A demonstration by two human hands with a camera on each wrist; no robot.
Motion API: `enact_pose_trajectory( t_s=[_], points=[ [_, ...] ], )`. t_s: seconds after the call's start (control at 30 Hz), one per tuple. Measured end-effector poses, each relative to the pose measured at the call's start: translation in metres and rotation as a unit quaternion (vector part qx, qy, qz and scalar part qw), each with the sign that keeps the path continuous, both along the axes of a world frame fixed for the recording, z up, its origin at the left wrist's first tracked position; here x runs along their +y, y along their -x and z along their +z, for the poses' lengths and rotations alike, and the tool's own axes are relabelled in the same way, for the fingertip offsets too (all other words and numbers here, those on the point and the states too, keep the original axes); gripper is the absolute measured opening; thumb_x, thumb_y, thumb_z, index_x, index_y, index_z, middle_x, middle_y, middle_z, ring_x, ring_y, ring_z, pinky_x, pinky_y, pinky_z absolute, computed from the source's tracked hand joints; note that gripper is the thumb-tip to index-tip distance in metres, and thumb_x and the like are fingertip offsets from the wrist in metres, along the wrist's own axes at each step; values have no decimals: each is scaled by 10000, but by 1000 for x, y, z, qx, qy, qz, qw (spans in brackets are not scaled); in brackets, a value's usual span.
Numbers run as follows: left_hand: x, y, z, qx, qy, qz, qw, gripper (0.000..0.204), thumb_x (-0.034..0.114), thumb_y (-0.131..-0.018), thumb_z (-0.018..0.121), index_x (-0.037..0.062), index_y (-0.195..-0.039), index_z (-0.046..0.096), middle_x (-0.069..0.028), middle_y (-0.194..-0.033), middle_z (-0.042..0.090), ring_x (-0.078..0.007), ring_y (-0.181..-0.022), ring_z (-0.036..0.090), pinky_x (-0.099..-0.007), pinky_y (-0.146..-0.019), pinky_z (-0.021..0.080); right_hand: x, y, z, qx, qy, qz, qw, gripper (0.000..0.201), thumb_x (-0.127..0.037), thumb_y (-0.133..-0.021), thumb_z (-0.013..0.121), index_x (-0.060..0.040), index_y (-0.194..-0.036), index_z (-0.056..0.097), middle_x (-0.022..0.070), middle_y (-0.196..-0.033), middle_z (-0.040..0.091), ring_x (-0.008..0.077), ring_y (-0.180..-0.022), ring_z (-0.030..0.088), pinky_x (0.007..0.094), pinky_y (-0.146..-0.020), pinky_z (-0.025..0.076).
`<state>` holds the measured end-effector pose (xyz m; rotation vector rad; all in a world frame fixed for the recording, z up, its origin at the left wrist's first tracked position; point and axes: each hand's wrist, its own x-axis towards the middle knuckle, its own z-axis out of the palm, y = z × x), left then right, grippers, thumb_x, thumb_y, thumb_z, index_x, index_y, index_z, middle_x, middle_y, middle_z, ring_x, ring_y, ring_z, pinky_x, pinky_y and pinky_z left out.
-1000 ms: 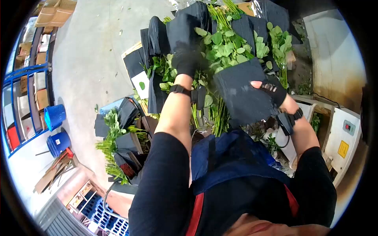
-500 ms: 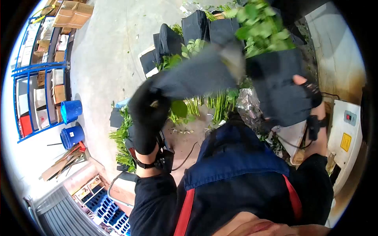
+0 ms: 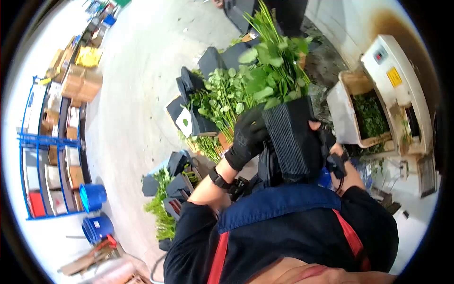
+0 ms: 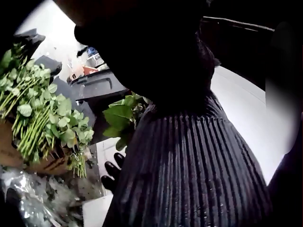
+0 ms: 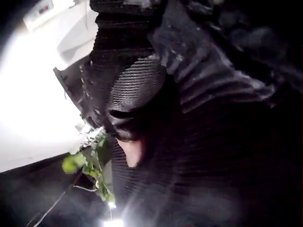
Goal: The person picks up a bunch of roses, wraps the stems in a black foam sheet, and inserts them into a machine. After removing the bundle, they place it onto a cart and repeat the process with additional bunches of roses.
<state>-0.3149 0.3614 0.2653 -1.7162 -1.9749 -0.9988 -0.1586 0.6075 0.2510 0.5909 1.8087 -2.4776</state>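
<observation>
In the head view, a leafy green bunch of stems [image 3: 279,71] sticks out of a black corrugated wrap [image 3: 295,142] held before the chest. My right hand [image 3: 325,135], in a black glove with a bare thumb tip, grips the wrap's right side, thumb on its face. The bare thumb tip [image 5: 132,152] lies against dark ridged wrap in the right wrist view. My gloved left hand [image 3: 248,135] holds the wrap's left edge. Close by in the left wrist view, the ridged sheet [image 4: 189,165] narrows towards the dark left hand [image 4: 156,61]. Some gloved fingertips [image 4: 111,172] show behind the sheet.
More leafy bunches [image 3: 222,94] in black wraps lie ahead and left. A second group [image 3: 163,203] sits lower left. At right stand a bin of leaves [image 3: 369,113] and a white machine [image 3: 392,71]. Blue buckets [image 3: 93,196] and shelving [image 3: 52,146] line the far left.
My left hand has come from the pile, carrying a dark sheet, to the wrapped bunch in my right hand. The bunch has moved in front of the chest, and the view has turned.
</observation>
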Motion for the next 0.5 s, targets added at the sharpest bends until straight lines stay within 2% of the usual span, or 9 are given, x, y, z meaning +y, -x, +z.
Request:
enact_pose_trajectory(
  t_s=[0.07, 0.17, 0.2, 0.23, 0.27, 0.33, 0.37, 0.43, 0.5],
  points=[
    [2, -25, -19, -84, -28, -31, 996, 303, 46, -630, 653, 83, -931, 666, -103, -1062, 649, -343, -1154, 531, -462, -979, 419, -13, -34, -5, 6, 19, -29, 999, 483, -238, -789, 716, 6, -1181, 574, 115, -1077, 647, 191, -925, 638, 320, -817, 515],
    [21, -72, -30, -319, -75, 28, 944, 306, -26, -717, 641, 32, -1017, 660, -159, -1195, 599, -331, -1210, 499, -371, -1002, 397, -23, -79, -4, 29, 53, -72, 996, 492, -238, -792, 715, 6, -1192, 566, 118, -1089, 644, 190, -931, 638, 323, -821, 515],
    [30, -68, -32, -242, -100, -23, 965, 351, 28, -816, 633, 8, -1163, 584, -167, -1276, 544, -301, -1234, 475, -348, -996, 388, -23, -92, -4, 41, 63, -87, 993, 495, -238, -793, 715, 6, -1196, 563, 119, -1092, 643, 190, -933, 638, 324, -823, 515],
    [46, -92, -14, -442, -220, -33, 869, 448, 29, -832, 627, -16, -1257, 493, -165, -1312, 513, -295, -1237, 467, -343, -1002, 377, -22, -104, -4, 53, 75, -102, 991, 498, -238, -794, 714, 6, -1200, 561, 120, -1096, 642, 189, -935, 638, 325, -825, 516],
    [46, -88, -28, -525, -84, -41, 846, 439, 81, -876, 584, 0, -1291, 466, -141, -1384, 418, -237, -1193, 490, -341, -972, 411, -20, -116, -5, 65, 84, -117, 987, 501, -238, -795, 714, 6, -1204, 558, 121, -1100, 641, 189, -937, 637, 326, -826, 516],
    [58, -92, -51, -567, 44, -116, 814, 437, 140, -913, 554, 11, -1316, 447, -121, -1425, 363, -175, -1127, 526, -329, -927, 453, -10, -143, -5, 77, 70, -150, 983, 507, -238, -797, 713, 6, -1211, 553, 123, -1107, 639, 188, -941, 637, 328, -829, 516],
    [70, -106, -51, -544, 30, -185, 818, 440, 148, -907, 567, 6, -1307, 454, -125, -1393, 403, -170, -1104, 539, -319, -911, 461, -2, -160, -3, 72, 46, -165, 983, 510, -238, -798, 712, 6, -1215, 550, 124, -1111, 639, 187, -943, 637, 329, -831, 516],
    [107, -128, -48, -616, 68, -245, 746, 439, 159, -894, 591, -8, -1282, 472, -128, -1319, 479, -168, -1063, 560, -310, -891, 470, 19, -199, -10, 1, -76, -201, 977, 446, -235, -815, 695, 7, -1172, 582, 99, -1098, 647, 182, -933, 638, 333, -811, 515],
    [154, -156, -29, -776, 180, -202, 570, 432, 166, -881, 611, -24, -1251, 493, -127, -1233, 553, -176, -1029, 576, -310, -884, 471, 39, -236, -30, -35, -107, -250, 962, 421, -231, -817, 694, 8, -1151, 598, 90, -1087, 651, 187, -920, 638, 335, -798, 513]
  ],
)
